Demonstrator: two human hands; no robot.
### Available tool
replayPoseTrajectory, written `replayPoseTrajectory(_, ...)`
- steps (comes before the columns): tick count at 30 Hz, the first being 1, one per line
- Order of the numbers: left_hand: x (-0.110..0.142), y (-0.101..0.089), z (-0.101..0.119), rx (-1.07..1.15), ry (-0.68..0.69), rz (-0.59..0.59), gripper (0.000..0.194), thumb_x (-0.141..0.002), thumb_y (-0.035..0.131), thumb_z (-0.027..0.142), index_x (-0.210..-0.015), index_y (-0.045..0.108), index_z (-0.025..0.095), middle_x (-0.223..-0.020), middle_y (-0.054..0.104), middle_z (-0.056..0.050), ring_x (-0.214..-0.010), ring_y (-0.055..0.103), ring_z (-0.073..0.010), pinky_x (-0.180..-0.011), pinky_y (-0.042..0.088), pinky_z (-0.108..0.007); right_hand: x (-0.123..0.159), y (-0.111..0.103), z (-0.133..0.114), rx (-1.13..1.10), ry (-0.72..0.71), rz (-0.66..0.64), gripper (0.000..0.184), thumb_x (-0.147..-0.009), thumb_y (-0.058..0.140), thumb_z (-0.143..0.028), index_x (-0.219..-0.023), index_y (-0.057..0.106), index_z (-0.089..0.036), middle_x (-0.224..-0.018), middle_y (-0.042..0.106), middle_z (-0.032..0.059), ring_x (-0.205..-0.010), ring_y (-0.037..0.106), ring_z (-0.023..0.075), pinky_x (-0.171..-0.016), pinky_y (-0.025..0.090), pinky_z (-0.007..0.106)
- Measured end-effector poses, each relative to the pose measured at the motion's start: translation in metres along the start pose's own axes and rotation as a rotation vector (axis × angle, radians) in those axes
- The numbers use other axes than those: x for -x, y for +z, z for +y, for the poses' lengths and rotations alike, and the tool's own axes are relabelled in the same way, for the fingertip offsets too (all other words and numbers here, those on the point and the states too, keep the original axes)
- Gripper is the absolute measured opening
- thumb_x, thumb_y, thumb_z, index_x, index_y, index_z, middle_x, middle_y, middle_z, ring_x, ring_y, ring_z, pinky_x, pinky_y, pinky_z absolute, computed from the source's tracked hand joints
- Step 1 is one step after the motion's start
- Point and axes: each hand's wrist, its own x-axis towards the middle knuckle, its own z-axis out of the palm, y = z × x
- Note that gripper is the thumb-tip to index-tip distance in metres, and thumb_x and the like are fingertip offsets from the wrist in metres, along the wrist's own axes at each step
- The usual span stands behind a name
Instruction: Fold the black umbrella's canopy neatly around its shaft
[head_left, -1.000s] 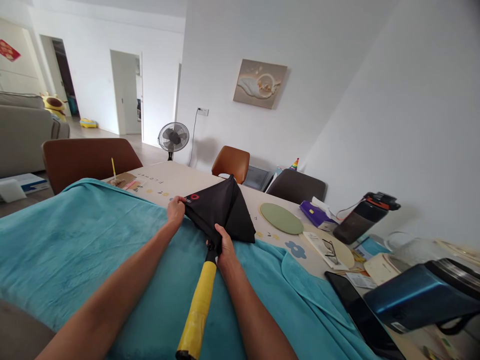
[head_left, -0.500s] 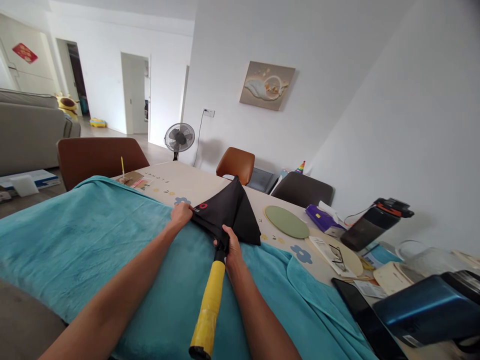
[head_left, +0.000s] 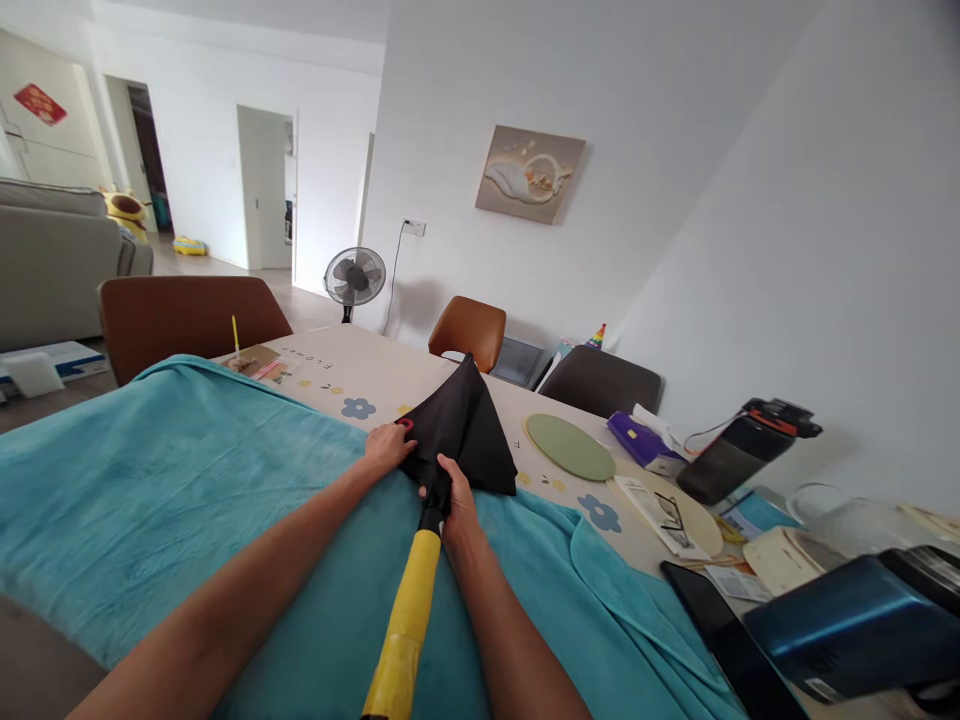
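A black folded umbrella [head_left: 465, 430] with a yellow handle [head_left: 405, 625] lies on a teal blanket [head_left: 165, 500], its tip pointing away from me. My left hand [head_left: 388, 447] pinches the left edge of the black canopy beside a small red mark. Where the canopy gathers, just above the yellow handle, my right hand [head_left: 452, 492] is closed round the shaft.
The table [head_left: 352, 375] has a green round mat [head_left: 568, 447], a purple tissue pack [head_left: 637, 436], glasses on paper [head_left: 667, 505], a dark bottle [head_left: 739, 450] and a blue appliance [head_left: 847, 620] at right. Brown chairs [head_left: 180, 315] stand round it; a fan [head_left: 354, 277] is behind.
My left hand has drawn the canopy's left edge inward toward the shaft, making the fabric narrower. The right hand keeps its grip on the shaft.
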Motion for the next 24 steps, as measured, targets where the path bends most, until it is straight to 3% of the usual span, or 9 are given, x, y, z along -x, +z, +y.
replayPoseTrajectory(2,-0.004,-0.002,0.001,0.090,-0.047,0.004,0.012,-0.058,0.066,0.021,-0.063,0.055,0.019,-0.072,0.060,-0.005,-0.093,0.054,-0.0260,-0.084,0.037,-0.035,0.000,0.000,0.000,-0.011,0.011,-0.004,0.017,-0.070,0.061,-0.027,-0.068,0.049,-0.014,-0.047,0.052,-0.0033,-0.033,0.046,0.0084,-0.027,0.037,0.019)
replayPoseTrajectory(6,-0.008,-0.006,0.006,0.316,-0.134,0.073,0.006,-0.072,0.052,0.023,-0.078,0.051,0.019,-0.075,0.056,-0.002,-0.080,0.057,-0.0186,-0.069,0.045,-0.030,-0.001,-0.001,0.000,-0.035,0.024,-0.013,0.019,-0.069,0.062,-0.027,-0.066,0.048,-0.016,-0.046,0.051,-0.0039,-0.034,0.046,0.0080,-0.028,0.038,0.018)
replayPoseTrajectory(10,-0.009,-0.010,0.011,0.590,-0.283,0.095,0.005,-0.078,0.044,0.020,-0.082,0.046,0.018,-0.071,0.053,-0.002,-0.063,0.055,-0.0139,-0.052,0.047,-0.026,-0.001,0.000,0.000,-0.035,0.021,0.005,0.018,-0.068,0.064,-0.026,-0.065,0.049,-0.015,-0.048,0.054,-0.0030,-0.036,0.049,0.0091,-0.032,0.043,0.020)
replayPoseTrajectory(16,-0.008,-0.012,0.017,0.880,-0.479,0.042,0.013,-0.080,0.039,0.008,-0.072,0.045,0.016,-0.068,0.055,-0.003,-0.062,0.056,-0.0129,-0.055,0.050,-0.026,0.000,0.002,0.001,-0.074,0.028,-0.081,0.009,-0.072,0.059,-0.019,-0.071,0.056,-0.011,-0.061,0.064,0.0044,-0.052,0.061,0.0133,-0.050,0.054,0.023)
replayPoseTrajectory(20,-0.010,-0.013,0.018,0.978,-0.498,0.041,0.014,-0.080,0.039,0.007,-0.071,0.046,0.015,-0.070,0.056,-0.003,-0.063,0.056,-0.0117,-0.056,0.051,-0.025,0.000,0.002,0.000,-0.065,0.064,-0.076,0.009,-0.073,0.055,-0.017,-0.069,0.056,-0.009,-0.058,0.063,0.0058,-0.049,0.060,0.0132,-0.047,0.052,0.022)
replayPoseTrajectory(24,-0.013,-0.019,0.020,1.013,-0.423,0.053,0.008,-0.079,0.043,0.009,-0.075,0.048,0.015,-0.066,0.054,-0.002,-0.059,0.054,-0.0107,-0.053,0.050,-0.025,-0.001,0.001,-0.002,-0.043,0.089,-0.071,0.009,-0.072,0.055,-0.016,-0.068,0.055,-0.009,-0.056,0.062,0.0055,-0.046,0.059,0.0127,-0.043,0.050,0.021)
